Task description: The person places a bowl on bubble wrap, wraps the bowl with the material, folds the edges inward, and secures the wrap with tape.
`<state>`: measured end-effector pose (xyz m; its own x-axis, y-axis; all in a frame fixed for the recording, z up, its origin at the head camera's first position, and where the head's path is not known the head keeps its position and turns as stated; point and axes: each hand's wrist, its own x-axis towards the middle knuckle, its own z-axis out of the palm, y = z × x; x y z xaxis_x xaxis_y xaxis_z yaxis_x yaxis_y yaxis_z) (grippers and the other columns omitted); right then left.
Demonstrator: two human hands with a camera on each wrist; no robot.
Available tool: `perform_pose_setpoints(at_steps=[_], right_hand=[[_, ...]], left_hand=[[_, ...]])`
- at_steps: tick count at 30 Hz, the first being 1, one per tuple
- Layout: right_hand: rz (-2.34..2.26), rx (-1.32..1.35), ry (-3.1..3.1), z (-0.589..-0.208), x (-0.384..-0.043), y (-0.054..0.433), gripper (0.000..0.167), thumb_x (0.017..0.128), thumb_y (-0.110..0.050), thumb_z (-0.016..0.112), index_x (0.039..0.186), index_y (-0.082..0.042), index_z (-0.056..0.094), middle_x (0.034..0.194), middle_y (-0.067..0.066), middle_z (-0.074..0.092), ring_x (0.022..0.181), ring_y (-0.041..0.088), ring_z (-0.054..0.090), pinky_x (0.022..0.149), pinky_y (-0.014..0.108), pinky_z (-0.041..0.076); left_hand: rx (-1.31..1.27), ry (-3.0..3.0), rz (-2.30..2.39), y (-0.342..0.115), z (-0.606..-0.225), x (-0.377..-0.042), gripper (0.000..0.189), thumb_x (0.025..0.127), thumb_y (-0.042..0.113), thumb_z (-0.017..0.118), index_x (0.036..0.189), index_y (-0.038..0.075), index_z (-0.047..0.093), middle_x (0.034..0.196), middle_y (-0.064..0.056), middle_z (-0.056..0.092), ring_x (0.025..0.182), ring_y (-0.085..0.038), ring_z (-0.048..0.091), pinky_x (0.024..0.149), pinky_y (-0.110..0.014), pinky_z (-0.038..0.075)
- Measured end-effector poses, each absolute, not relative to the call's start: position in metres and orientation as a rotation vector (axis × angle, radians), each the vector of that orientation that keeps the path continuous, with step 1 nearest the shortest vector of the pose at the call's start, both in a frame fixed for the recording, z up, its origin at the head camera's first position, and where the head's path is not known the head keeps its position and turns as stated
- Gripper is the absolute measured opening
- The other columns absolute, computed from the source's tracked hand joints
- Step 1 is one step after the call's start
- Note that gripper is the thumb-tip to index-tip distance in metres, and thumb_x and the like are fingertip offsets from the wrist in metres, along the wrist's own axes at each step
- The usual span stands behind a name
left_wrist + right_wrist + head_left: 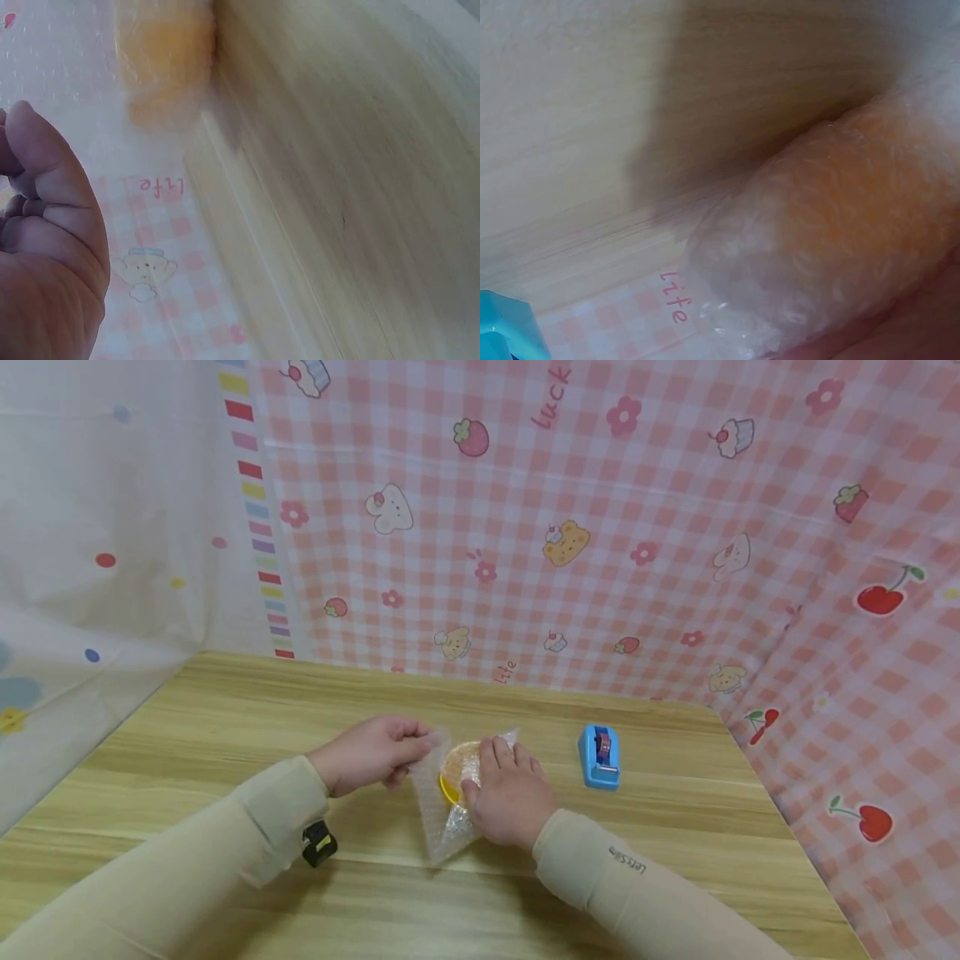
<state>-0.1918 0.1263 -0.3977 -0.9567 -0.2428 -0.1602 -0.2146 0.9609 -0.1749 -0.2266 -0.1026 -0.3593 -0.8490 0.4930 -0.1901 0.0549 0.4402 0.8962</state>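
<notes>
A sheet of bubble wrap [431,814] is folded partly over a round yellow-rimmed object [450,783] on the wooden table. In the head view my left hand [375,753] pinches the wrap's upper left corner between thumb and fingers. My right hand [513,793] rests flat over the object, fingers extended, pressing the folded wrap on its right side. The left wrist view shows the object's orange side [169,56] through the film. Close up in the right wrist view, bubbled plastic [742,262] covers the orange shape, and only a blurred edge of my palm shows.
A blue tape dispenser [600,760] with a tape roll stands to the right of my right hand. Pink checked cloth [525,568] hangs behind the wooden table [675,860], and a pale sheet [97,610] hangs at the left.
</notes>
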Motion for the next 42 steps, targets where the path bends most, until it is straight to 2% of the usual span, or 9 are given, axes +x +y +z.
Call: perform_pose_setpoints(at_steps=[6,10,15,19,23,29,36,39,42], right_hand=[[-0.233,-0.351,2.942,-0.398,-0.191,0.126,0.077,0.111,-0.054,0.032,0.169,-0.004,0.017,0.177,0.015,0.018,0.162,0.044,0.015,0.132,0.058,0.018],[-0.221,-0.355,2.946,-0.398,-0.191,0.126,0.077,0.111,-0.054,0.032,0.168,-0.004,0.018,0.177,0.015,0.018,0.162,0.044,0.015,0.132,0.059,0.018],[-0.206,-0.36,2.946,-0.398,-0.191,0.126,0.077,0.111,-0.054,0.032,0.168,-0.004,0.018,0.177,0.015,0.019,0.162,0.044,0.016,0.131,0.06,0.019],[-0.195,-0.369,2.957,-0.399,-0.192,0.126,0.077,0.112,-0.054,0.031,0.168,-0.003,0.019,0.176,0.016,0.02,0.162,0.045,0.017,0.131,0.06,0.02],[-0.189,-0.388,2.962,-0.399,-0.191,0.127,0.075,0.112,-0.052,0.031,0.168,-0.002,0.021,0.176,0.017,0.021,0.161,0.045,0.018,0.131,0.06,0.022],[-0.204,-0.403,2.946,-0.396,-0.19,0.127,0.074,0.112,-0.049,0.033,0.168,-0.003,0.02,0.176,0.017,0.019,0.162,0.045,0.017,0.13,0.061,0.021],[-0.279,-0.379,2.911,-0.396,-0.192,0.129,0.075,0.111,-0.046,0.038,0.169,-0.004,0.016,0.177,0.015,0.015,0.163,0.044,0.011,0.131,0.061,0.018],[-0.35,-0.398,2.9,-0.396,-0.192,0.132,0.072,0.112,-0.04,0.038,0.169,-0.003,0.015,0.177,0.016,0.015,0.163,0.045,0.01,0.131,0.061,0.017],[-0.466,-0.436,2.877,-0.395,-0.194,0.136,0.069,0.113,-0.034,0.037,0.168,0.0,0.014,0.176,0.018,0.016,0.163,0.043,0.01,0.133,0.058,0.013]], left_hand=[[0.465,2.256,1.442,-0.095,-0.36,-0.226,0.04,0.11,0.025,0.053,0.141,0.0,0.06,0.085,-0.002,0.059,0.078,-0.016,0.061,0.079,-0.035,0.061],[0.494,2.271,1.461,-0.089,-0.361,-0.226,0.043,0.111,0.024,0.052,0.147,0.001,0.057,0.112,-0.011,0.069,0.091,-0.017,0.067,0.089,-0.038,0.063],[0.508,2.244,1.521,-0.083,-0.366,-0.226,0.041,0.111,0.021,0.052,0.149,0.004,0.054,0.14,-0.019,0.065,0.11,-0.021,0.07,0.1,-0.04,0.06],[0.507,2.243,1.552,-0.077,-0.367,-0.225,0.041,0.11,0.02,0.054,0.148,0.005,0.054,0.13,-0.019,0.069,0.109,-0.02,0.071,0.103,-0.04,0.059],[0.51,2.279,1.546,-0.071,-0.369,-0.225,0.039,0.11,0.02,0.055,0.147,0.006,0.054,0.115,-0.013,0.072,0.102,-0.016,0.069,0.1,-0.039,0.059],[0.539,2.32,1.522,-0.066,-0.375,-0.225,0.038,0.11,0.021,0.055,0.144,0.006,0.055,0.108,-0.008,0.072,0.099,-0.018,0.067,0.094,-0.043,0.058],[0.558,2.333,1.509,-0.063,-0.38,-0.226,0.036,0.108,0.017,0.055,0.144,0.01,0.055,0.102,-0.007,0.07,0.086,-0.02,0.063,0.074,-0.038,0.055],[0.602,2.332,1.519,-0.062,-0.382,-0.226,0.04,0.106,0.012,0.054,0.146,0.007,0.053,0.106,-0.007,0.073,0.095,-0.02,0.068,0.088,-0.039,0.06],[0.649,2.344,1.505,-0.061,-0.385,-0.226,0.044,0.103,0.006,0.054,0.147,0.005,0.05,0.114,-0.007,0.075,0.111,-0.021,0.07,0.106,-0.044,0.056]])
